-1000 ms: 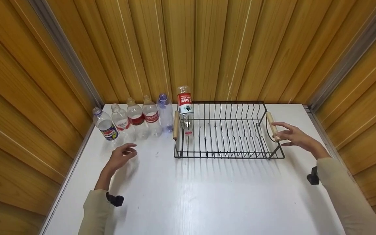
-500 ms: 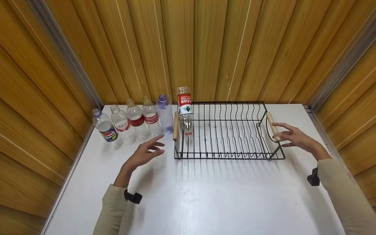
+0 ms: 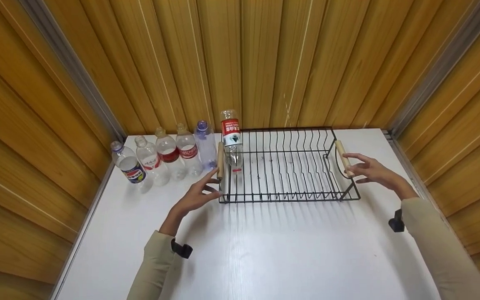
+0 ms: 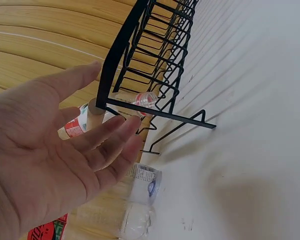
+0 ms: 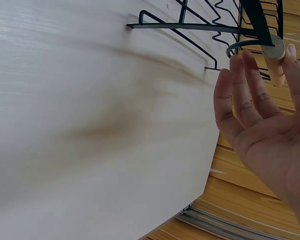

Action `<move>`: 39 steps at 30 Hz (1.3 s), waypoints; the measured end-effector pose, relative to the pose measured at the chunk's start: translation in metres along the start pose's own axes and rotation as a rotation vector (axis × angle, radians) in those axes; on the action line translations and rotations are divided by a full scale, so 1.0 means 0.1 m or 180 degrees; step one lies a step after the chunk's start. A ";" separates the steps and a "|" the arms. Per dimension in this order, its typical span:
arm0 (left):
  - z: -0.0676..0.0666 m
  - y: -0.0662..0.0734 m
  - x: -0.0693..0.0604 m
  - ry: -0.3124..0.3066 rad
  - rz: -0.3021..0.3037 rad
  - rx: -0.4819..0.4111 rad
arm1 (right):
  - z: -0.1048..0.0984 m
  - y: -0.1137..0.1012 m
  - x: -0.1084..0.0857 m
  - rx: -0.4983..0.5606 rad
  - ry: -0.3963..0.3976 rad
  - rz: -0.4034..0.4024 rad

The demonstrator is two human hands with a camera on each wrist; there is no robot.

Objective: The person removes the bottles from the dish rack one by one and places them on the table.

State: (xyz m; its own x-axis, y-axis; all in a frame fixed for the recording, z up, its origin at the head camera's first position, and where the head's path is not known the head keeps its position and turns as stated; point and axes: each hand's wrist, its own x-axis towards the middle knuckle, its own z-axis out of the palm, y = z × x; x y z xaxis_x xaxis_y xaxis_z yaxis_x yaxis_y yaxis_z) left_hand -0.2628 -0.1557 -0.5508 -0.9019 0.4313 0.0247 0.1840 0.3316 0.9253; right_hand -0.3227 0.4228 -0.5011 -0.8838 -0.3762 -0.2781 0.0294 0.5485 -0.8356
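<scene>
A black wire dish rack (image 3: 286, 198) with two wooden handles stands on the white table. Near the left handle (image 3: 220, 160) is my left hand (image 3: 194, 196), its fingers spread and loosely bent; whether they touch the rack is unclear. At the right handle (image 3: 343, 158) is my right hand (image 3: 375, 173). In the right wrist view its thumb (image 5: 291, 57) lies against the wood, with the other fingers loosely bent on the far side. A clear plastic bottle (image 3: 232, 135) with a red and white label leans upside-down-printed in the rack's left end.
Several clear plastic bottles stand uncapped in a row left of the rack, from a blue-labelled one (image 3: 133, 168) to a bluish one (image 3: 205, 146). Wood-look panel walls (image 3: 265, 62) close off the back and sides.
My left hand has moved right, from in front of the bottles to the rack's left handle. My right hand stays at the right handle. The view has shifted slightly.
</scene>
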 end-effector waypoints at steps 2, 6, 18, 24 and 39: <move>0.01 -0.02 0.00 -0.0013 -0.0009 -0.0036 | 0.00 -0.02 0.01 -0.0062 -0.0009 -0.0021; 0.02 -0.04 0.00 -0.0018 -0.0104 -0.0101 | -0.02 -0.09 0.02 -0.0223 -0.0026 -0.0037; 0.04 -0.07 0.03 -0.0062 -0.0496 -0.0352 | -0.08 -0.45 0.18 -0.0995 0.0341 -0.0157; 0.03 -0.08 0.00 -0.0043 -0.0585 -0.0442 | -0.02 -0.75 0.37 -0.1023 0.0519 -0.0264; 0.05 -0.16 0.01 -0.0106 -0.0423 -0.0597 | 0.68 -1.27 1.14 -0.0748 0.0019 -0.0604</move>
State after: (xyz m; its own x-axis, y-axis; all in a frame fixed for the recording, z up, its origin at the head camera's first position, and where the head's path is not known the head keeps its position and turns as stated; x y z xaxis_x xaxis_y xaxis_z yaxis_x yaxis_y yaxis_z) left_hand -0.2652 -0.1568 -0.5677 -0.8994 0.4226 -0.1117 -0.0142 0.2270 0.9738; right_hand -0.3957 0.2597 -0.4587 -0.8660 -0.4845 -0.1241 -0.2448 0.6270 -0.7396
